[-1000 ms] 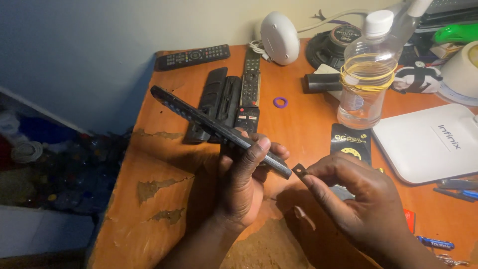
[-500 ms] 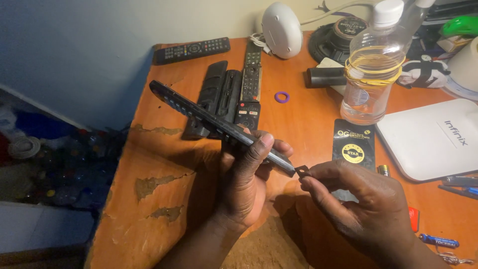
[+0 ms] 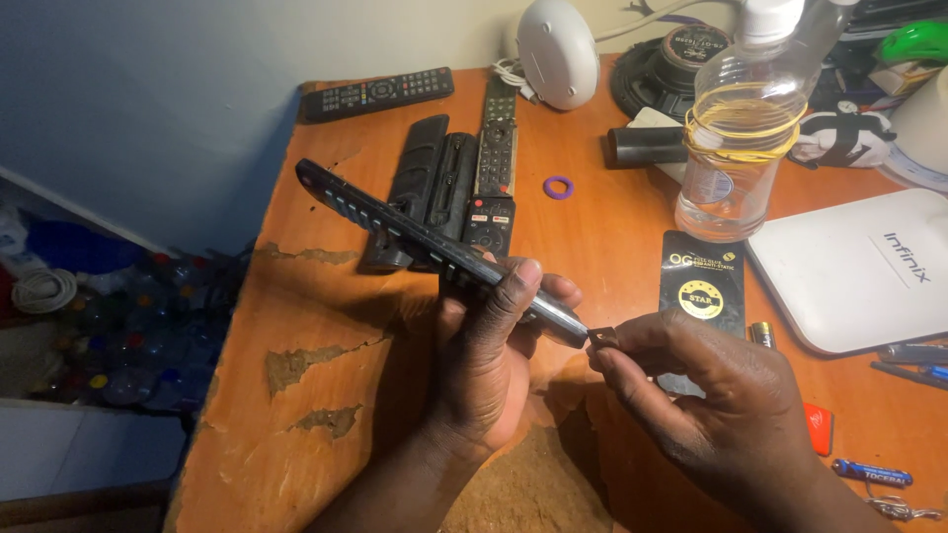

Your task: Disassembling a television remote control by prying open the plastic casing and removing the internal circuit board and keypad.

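the left hand (image 3: pixel 489 370) holds a long black remote control (image 3: pixel 434 252) up off the orange wooden desk (image 3: pixel 296 395), and everything here is easiest placed against that remote. its fingers (image 3: pixel 558 291) are curled tight around the remote's near end, the thumb (image 3: pixel 513 286) laid across the top face and the other fingertips wrapping up from beneath, so the body lies slantwise through the closed grip, with the far end and its row of buttons running up and away to the left, clear of the hand. just past the remote's near tip, the right hand (image 3: pixel 721 405) pinches a small dark piece (image 3: pixel 603 338) between thumb and forefinger; the piece sits right at the end of the remote, and whether it actually touches the tip is too fine to tell. the other fingers of that hand are loosely folded under. behind the held remote, flat on the desk, lie a black back cover (image 3: pixel 420 188) and another slim remote (image 3: pixel 491 168) side by side, with a third remote (image 3: pixel 375 94) further back near the wall. to the right of the held remote's far half sits a small purple ring (image 3: pixel 558 187), and further right a clear plastic bottle (image 3: pixel 736 148) banded with yellow rubber bands, a black card packet (image 3: pixel 701 286) and a white flat box (image 3: pixel 859 271).
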